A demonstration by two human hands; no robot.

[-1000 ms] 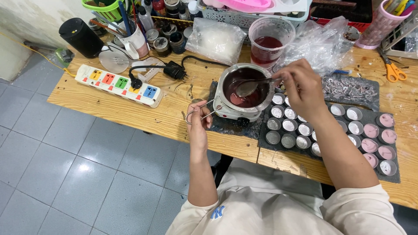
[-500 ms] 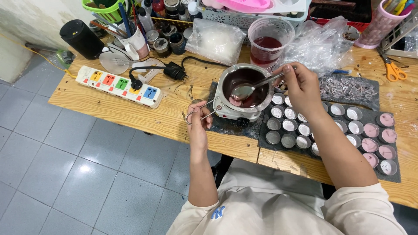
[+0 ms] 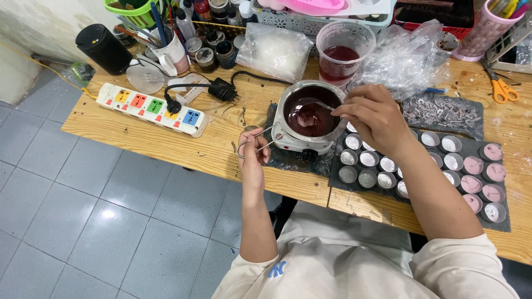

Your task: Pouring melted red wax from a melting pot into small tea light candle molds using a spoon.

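My right hand [image 3: 377,117] grips a metal spoon [image 3: 313,104] whose bowl dips into dark red liquid in a small round melting pot [image 3: 309,116] on the wooden table [image 3: 166,145]. My left hand [image 3: 252,155] holds a pair of metal tongs [image 3: 259,141] beside the pot's left side, their tips pointing at the pot. To the right of the pot, several small round metal cups [image 3: 366,166] sit on a dark mat [image 3: 501,224]; the far right ones hold pink filling.
A white power strip [image 3: 151,109] with coloured sockets lies at the left, a black plug and cord near it. Behind the pot stand a plastic cup of red liquid [image 3: 343,47], clear plastic bags [image 3: 407,55], jars, and orange scissors [image 3: 501,88]. Grey tiled floor lies below.
My right hand has lowered the spoon from above the pot's rim into the red liquid. My left hand with the tongs has stayed in place.
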